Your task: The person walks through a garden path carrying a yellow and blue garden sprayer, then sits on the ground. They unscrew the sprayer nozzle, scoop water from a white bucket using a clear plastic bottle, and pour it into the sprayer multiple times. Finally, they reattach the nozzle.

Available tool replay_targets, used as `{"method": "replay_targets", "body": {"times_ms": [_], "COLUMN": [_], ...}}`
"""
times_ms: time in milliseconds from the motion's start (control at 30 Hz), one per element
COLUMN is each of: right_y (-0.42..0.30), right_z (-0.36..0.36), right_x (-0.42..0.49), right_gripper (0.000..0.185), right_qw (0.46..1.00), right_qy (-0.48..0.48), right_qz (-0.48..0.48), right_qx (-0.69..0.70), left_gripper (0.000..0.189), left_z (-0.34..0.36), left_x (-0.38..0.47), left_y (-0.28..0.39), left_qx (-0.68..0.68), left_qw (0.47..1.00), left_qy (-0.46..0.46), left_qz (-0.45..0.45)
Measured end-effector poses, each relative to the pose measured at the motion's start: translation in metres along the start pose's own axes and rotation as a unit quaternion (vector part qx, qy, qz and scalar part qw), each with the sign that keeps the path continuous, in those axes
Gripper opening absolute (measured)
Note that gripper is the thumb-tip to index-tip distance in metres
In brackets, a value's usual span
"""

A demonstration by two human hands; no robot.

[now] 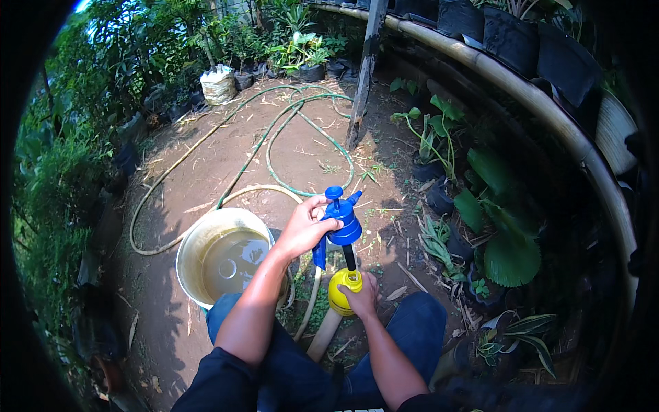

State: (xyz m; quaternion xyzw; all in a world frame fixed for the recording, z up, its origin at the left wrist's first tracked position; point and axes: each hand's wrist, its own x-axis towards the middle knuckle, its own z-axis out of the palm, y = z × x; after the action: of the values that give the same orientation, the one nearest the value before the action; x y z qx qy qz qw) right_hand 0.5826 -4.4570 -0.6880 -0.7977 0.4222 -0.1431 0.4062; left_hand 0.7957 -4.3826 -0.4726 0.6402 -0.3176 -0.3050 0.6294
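My left hand (301,232) grips the blue pump head (347,225) of a pressure sprayer, which has a plunger knob on top, a nozzle and a trigger lever. From its underside a black pump tube (349,257) points down at the mouth of a yellow sprayer bottle (337,289). Whether the tube's tip is just inside the neck or just above it, I cannot tell. Around the bottle's right side, my right hand (366,297) keeps it upright between my knees. To the left of my left forearm stands a whitish bucket (191,257) holding murky water (226,262).
A green and yellowish garden hose (252,154) loops over the bare soil ahead. A wooden post (365,77) rises beyond it. Potted plants (437,129) line the right side, below a bamboo rail (515,82). A white sack planter (218,85) stands at the back left.
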Motion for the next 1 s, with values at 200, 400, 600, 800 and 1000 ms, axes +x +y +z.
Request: {"method": "replay_targets", "body": {"times_ms": [200,400,600,800,1000], "right_y": [-0.010,-0.012,-0.015,-0.023,-0.012], "right_z": [0.000,0.025,0.037,0.034,0.031], "right_x": [0.003,0.012,0.022,0.020,0.021], "right_gripper": [0.068,0.060,0.050,0.042,0.040], "right_qw": [0.999,0.997,0.995,0.987,0.985], "right_qy": [0.013,0.068,0.073,0.082,0.052], "right_qz": [-0.031,-0.024,-0.051,-0.134,-0.153], "right_qx": [0.013,0.032,0.051,0.016,0.056], "left_gripper": [0.054,0.051,0.061,0.065,0.060], "left_z": [-0.061,-0.125,-0.147,-0.164,-0.145], "left_x": [-0.042,-0.092,-0.112,-0.091,-0.103], "left_y": [0.069,0.097,0.062,0.006,0.025], "left_qx": [-0.013,0.086,0.436,0.453,0.457], "left_qw": [0.973,0.891,0.795,0.798,0.836], "left_qy": [0.193,0.411,0.409,0.339,0.242], "left_qz": [0.128,0.169,-0.104,-0.207,-0.183]}}
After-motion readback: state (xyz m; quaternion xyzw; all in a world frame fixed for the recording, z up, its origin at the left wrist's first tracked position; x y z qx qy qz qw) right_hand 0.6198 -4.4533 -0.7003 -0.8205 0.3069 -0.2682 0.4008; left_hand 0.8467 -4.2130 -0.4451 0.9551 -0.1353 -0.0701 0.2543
